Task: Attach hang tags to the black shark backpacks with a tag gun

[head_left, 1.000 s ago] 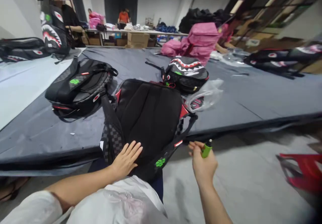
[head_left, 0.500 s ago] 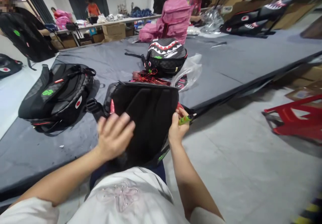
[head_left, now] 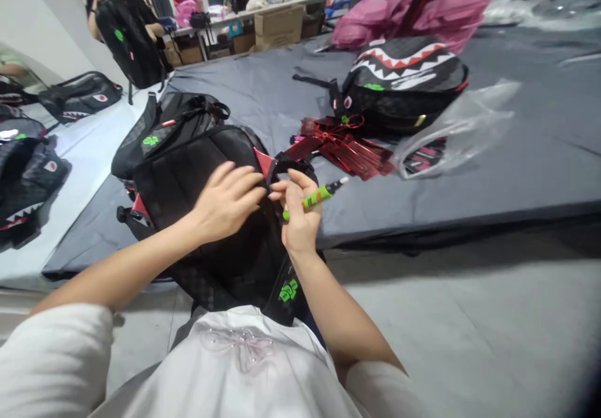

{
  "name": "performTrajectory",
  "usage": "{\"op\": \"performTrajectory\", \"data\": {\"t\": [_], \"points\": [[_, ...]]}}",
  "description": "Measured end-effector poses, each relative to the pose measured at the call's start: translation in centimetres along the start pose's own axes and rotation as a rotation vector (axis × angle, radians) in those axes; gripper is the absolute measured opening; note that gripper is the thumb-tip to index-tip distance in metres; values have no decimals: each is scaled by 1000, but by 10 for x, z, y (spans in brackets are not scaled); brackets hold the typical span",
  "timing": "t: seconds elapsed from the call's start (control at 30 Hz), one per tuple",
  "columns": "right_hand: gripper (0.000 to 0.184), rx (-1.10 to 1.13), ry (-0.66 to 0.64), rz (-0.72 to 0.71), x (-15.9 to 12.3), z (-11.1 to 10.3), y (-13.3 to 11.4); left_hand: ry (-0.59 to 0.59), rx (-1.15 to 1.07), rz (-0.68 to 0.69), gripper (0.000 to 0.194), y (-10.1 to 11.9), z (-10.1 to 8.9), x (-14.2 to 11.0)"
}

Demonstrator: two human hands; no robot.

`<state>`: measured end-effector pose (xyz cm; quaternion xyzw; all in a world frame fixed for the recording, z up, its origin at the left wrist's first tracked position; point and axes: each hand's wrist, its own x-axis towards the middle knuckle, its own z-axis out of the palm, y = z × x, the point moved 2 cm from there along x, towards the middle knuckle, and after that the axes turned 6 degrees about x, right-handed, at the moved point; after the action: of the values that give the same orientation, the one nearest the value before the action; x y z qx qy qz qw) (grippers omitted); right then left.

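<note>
Black fabric backpack (head_left: 173,183), padded back panel facing up, sits centre-left of frame, lower end near the wearer's white shirt (head_left: 235,368), upper part over the grey sheet-covered table (head_left: 530,174). Left hand (head_left: 230,202) lies across the panel, fingers extended toward its right edge; fingertips are crowded there, so can't tell whether they pinch anything. Right hand (head_left: 303,218) grips a bright green pen-shaped tool with black collar and pale tip (head_left: 314,199), tip aimed up-right; its fingertips sit just beside the backpack's edge, by a red triangular side gusset (head_left: 264,160).

Right of the hands: bundle of shiny red strips (head_left: 352,152), then a clear plastic bag (head_left: 474,117) in front of a dark shark-teeth-print backpack (head_left: 410,77). Another black backpack with green patch (head_left: 173,117) is just behind the first. Pink bags (head_left: 422,8) upper right. Upper left, a co-worker holds a black backpack upright (head_left: 126,45).
</note>
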<state>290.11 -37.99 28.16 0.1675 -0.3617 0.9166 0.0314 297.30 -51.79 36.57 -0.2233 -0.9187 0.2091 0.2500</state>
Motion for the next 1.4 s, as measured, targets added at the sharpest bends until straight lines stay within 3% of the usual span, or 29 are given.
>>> {"op": "performTrajectory", "data": {"t": [0.07, 0.17, 0.33, 0.43, 0.5, 0.6, 0.67, 0.73, 0.87, 1.0, 1.13, 1.27, 1.33, 1.4], "points": [[30, 70, 88, 41, 3, -2, 10, -64, 13, 176, 29, 0, 18, 35], [30, 103, 174, 58, 9, -11, 25, -130, -4, 268, 32, -8, 43, 57], [26, -179, 151, -32, 9, -15, 38, -194, -117, 219, 44, -13, 60, 44], [23, -371, 146, -89, 3, -13, 42, -221, -222, 302, 43, -16, 58, 41], [24, -470, 142, -104, -1, -14, 47, -167, -233, 333, 50, -30, 57, 42], [27, -513, 89, -67, -2, -20, 54, -71, -94, 239, 60, -69, 59, 44], [31, -476, 77, -44, 1, -23, 51, -82, -24, 187, 59, -91, 63, 42], [43, -459, 85, -27, 6, -26, 41, -103, -77, 174, 52, -100, 63, 38], [54, -580, -63, 73, 17, -22, 8, -112, -268, 124, 34, -81, 56, 27], [55, -658, -227, 174, 20, -12, -20, -161, -292, 9, 34, -51, 52, 20], [29, -532, -300, 316, 20, -9, -39, -155, -379, -84, 35, -29, 58, 13], [45, -225, -410, 559, 20, -12, -47, -74, -476, -109, 25, -21, 68, 5], [44, -176, -406, 592, 18, -15, -45, -57, -485, -94, 20, -19, 71, 2], [31, -197, -335, 545, 12, -19, -39, -80, -474, -95, 17, -16, 71, 1]]}}
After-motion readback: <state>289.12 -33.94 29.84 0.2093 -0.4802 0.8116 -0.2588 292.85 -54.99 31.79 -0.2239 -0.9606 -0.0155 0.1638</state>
